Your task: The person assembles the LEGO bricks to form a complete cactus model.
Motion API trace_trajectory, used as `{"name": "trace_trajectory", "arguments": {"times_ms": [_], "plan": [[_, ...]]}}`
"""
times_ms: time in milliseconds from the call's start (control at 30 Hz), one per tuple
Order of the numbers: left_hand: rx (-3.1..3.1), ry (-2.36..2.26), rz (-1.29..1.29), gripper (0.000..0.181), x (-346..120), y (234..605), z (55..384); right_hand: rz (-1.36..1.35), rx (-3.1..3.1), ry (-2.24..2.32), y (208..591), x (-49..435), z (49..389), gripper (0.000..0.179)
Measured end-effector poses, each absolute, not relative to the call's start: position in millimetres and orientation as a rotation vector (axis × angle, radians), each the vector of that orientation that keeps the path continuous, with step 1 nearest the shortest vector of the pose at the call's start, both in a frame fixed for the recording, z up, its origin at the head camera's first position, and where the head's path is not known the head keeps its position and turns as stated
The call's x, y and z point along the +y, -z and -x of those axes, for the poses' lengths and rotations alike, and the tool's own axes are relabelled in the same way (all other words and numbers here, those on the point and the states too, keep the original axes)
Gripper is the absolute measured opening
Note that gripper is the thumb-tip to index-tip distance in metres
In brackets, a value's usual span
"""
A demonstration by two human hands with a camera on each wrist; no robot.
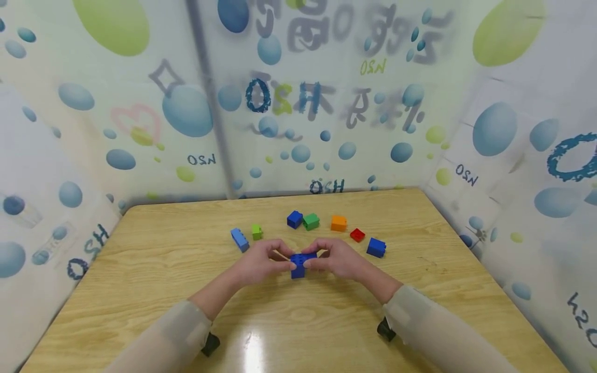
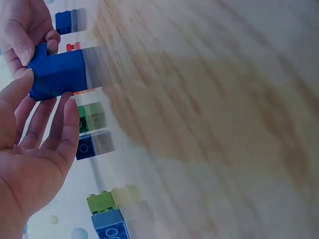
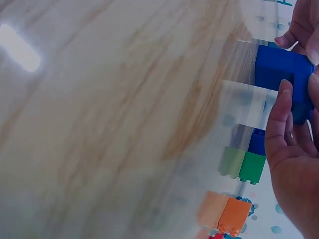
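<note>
In the middle of the table, a blue toy brick (image 1: 297, 270) stands with another blue brick (image 1: 310, 256) on its top, the upper one jutting out to the right. My left hand (image 1: 261, 263) holds the stack from the left, its thumb at the near side and its fingers behind. From the right, my right hand (image 1: 342, 259) pinches the jutting upper brick between thumb and fingers. The left wrist view shows the plain side of the lower blue brick (image 2: 67, 73) close to the tabletop. Fingers partly hide the upper brick.
Beyond the hands lie a light blue brick (image 1: 240, 240), a lime brick (image 1: 257, 231), a dark blue brick (image 1: 295, 219), a green brick (image 1: 311, 221), an orange brick (image 1: 338, 223) and a flat red brick (image 1: 357, 235). Another blue brick (image 1: 376, 247) lies right of the right hand.
</note>
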State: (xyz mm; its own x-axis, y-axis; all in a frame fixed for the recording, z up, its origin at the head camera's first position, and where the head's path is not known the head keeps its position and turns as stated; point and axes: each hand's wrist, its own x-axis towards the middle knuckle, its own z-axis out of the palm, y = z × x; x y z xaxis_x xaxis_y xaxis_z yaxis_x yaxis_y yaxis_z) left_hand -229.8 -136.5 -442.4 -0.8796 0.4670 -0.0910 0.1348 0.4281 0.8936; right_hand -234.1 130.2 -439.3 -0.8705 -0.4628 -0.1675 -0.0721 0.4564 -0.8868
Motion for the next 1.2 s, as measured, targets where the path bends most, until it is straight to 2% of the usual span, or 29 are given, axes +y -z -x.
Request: {"name": "trace_trajectory", "arguments": {"times_ms": [1200], "plan": [[2.365, -1.445, -0.564, 0.021, -136.6, 442.2, 228.4, 0.448, 2.314, 1.424, 443.2, 131.2, 233.0, 0.025]]}}
